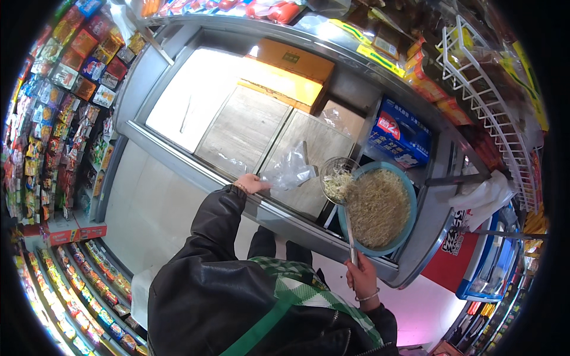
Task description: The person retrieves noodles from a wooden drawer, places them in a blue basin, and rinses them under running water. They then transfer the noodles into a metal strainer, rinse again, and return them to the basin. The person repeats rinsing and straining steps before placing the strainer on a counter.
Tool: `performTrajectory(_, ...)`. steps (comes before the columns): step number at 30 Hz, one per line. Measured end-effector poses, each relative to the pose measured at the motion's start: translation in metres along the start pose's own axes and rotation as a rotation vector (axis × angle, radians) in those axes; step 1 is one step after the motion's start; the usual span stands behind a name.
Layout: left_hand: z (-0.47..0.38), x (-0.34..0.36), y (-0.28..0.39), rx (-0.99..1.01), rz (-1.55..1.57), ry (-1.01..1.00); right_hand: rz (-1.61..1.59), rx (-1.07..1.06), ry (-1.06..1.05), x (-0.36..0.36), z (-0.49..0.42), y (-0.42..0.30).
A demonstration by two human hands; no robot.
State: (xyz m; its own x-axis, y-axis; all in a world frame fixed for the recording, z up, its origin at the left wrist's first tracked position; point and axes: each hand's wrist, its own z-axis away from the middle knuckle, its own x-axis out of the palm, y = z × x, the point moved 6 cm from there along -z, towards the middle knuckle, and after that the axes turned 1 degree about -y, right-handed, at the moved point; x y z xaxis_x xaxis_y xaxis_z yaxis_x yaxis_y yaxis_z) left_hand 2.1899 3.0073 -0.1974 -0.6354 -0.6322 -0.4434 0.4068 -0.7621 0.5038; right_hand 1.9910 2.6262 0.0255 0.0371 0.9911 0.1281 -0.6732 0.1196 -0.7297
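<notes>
My right hand (363,277) grips the long metal handle of a round wire skimmer (331,167). Pale sprouts (337,183), probably bean sprouts, lie in its mesh bowl. That bowl sits at the left rim of a round blue-green plastic basin (415,209), partly over the wooden-looking panel. The basin holds a large mass of the same sprouts (378,213). At the front rail of the display case, my left hand (250,183) pinches the edge of a clear plastic bag (291,169). The bag spreads crumpled over the panel; whether anything is inside cannot be told.
A yellow-orange cardboard box (289,66) stands at the back of the metal-framed case (178,147). Beside the basin is a blue printed carton (401,129). A white wire rack (485,98) rises at the right. Shelves of packaged snacks (58,115) line the left.
</notes>
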Motion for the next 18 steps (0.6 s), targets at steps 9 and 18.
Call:
performTrajectory(9, 0.040, -0.021, 0.078, -0.211, -0.343, 0.257, 0.112, -0.033, -0.090, 0.042, -0.061, 0.019)
performTrajectory(18, 0.062, 0.011, 0.119, 0.545, -0.770, 0.605, 0.198, 0.058, -0.080, 0.034, -0.028, 0.039)
